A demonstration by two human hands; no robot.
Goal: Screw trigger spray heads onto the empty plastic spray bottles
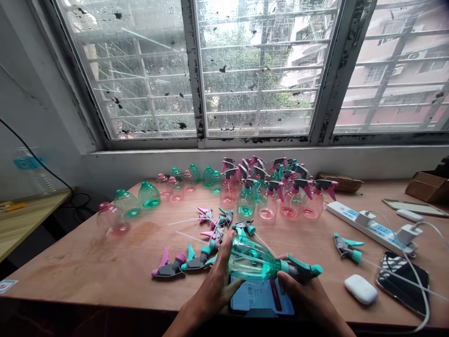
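Observation:
A green clear spray bottle (249, 260) lies sideways in the air between my hands, its neck pointing right. My left hand (220, 276) is wrapped around the bottle's base. At the neck, my right hand (298, 288) grips the green collar of the grey-and-green spray head (302, 270), which sits on the bottle mouth; some of those fingers are hidden. Below the bottle lies a lit phone (259, 299). Left of my left hand are a pink-and-grey spray head (170, 266) and a green-and-grey spray head (199, 260), with several more loose heads (213, 229) behind.
Several bottles with spray heads (268, 206) stand at the back centre. Open-necked bottles (149, 194) stand at the back left. To the right are a power strip (372, 228), a loose spray head (347, 249), a white earbud case (361, 289), a dark phone (403, 281) and cables.

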